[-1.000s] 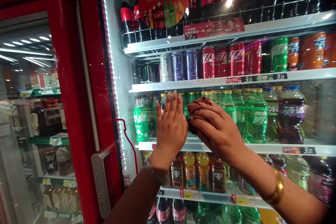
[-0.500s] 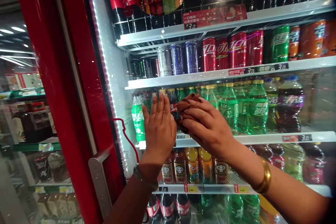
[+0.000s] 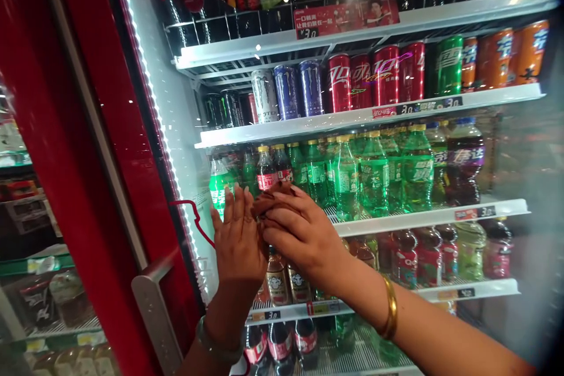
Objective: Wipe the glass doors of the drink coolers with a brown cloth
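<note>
The cloth (image 3: 272, 197) is bunched under the right hand (image 3: 304, 238), in front of the glass (image 3: 520, 153) of a drinks fridge. The right fingers curl over it side by side and grip it; a brown fold sticks out above the knuckles, and more of it shows at the left, past the fingertips. The right thumb is hidden, so its place on the cloth cannot be told.

The left hand (image 3: 240, 247) is flat, palm toward the glass, its fingers straight, pointing up and holding nothing. The cloth's left edge lies just beside the left index finger; whether they touch cannot be told. The right fingertips come close to the left thumb side.

A gold bracelet (image 3: 390, 309) circles the right wrist, and a bangle (image 3: 215, 348) the left. Behind the hands, green bottles (image 3: 346, 179) line a shelf (image 3: 423, 215). A metal handle (image 3: 154, 317) stands left of the left forearm.
</note>
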The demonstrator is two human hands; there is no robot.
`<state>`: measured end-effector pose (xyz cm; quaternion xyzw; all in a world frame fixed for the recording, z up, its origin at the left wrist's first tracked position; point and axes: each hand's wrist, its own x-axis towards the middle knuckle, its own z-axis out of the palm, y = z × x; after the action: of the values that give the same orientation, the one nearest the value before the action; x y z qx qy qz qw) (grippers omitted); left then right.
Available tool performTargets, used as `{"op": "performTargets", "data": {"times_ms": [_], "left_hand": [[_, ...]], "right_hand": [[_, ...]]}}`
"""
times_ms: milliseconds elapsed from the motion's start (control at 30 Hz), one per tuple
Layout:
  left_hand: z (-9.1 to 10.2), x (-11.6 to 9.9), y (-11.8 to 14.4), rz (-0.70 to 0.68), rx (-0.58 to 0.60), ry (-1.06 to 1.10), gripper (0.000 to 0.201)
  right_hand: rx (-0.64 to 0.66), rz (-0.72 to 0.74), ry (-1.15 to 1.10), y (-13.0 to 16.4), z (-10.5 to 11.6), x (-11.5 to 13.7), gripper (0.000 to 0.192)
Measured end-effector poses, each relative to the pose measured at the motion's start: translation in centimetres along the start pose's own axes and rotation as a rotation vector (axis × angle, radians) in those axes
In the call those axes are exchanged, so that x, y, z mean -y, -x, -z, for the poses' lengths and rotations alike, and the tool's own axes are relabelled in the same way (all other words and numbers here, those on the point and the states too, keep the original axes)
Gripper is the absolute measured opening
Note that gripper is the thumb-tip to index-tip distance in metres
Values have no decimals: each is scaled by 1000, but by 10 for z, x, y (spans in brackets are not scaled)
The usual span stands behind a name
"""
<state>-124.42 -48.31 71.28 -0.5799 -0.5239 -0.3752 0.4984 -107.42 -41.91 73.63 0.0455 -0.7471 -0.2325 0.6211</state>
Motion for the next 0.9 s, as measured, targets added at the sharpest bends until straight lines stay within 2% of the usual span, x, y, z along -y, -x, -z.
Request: {"op": "performTargets", "data": {"times_ms": [100, 233, 333, 400, 467, 600, 667, 767, 833, 900], "left_hand": [[0, 2, 13, -24, 36, -34, 74], [-5, 4, 20, -18, 21, -25, 74], [-10, 5, 24, 11, 2, -17, 72], [-11, 3, 29, 6, -32, -11, 70], [-11, -1, 35, 2, -56, -5, 70], [-12, -17, 41, 36, -41, -10, 74], [-13, -24, 41, 40, -33, -9, 74], [-15, -30, 40, 56, -38, -22, 72], [-16, -30, 40, 64, -45, -34, 70], [-18, -27, 42, 58, -51, -42, 69]], "right_hand": [[-62, -94, 1, 19, 8, 4, 16], [-186, -262, 8, 8, -7, 13, 17], [-181, -252, -43, 4, -25, 28, 16], [-159, -198, -67, 16, -28, 37, 16], [-129, -184, -51, 37, -22, 41, 17], [-119, -287, 40, 68, 3, 35, 20], [-140, -319, 63, 65, 10, 28, 23], [-172, -338, 61, 43, 7, 23, 21], [-175, -351, 45, 33, -1, 27, 18], [-138, -324, 32, 36, -6, 36, 15]]}}
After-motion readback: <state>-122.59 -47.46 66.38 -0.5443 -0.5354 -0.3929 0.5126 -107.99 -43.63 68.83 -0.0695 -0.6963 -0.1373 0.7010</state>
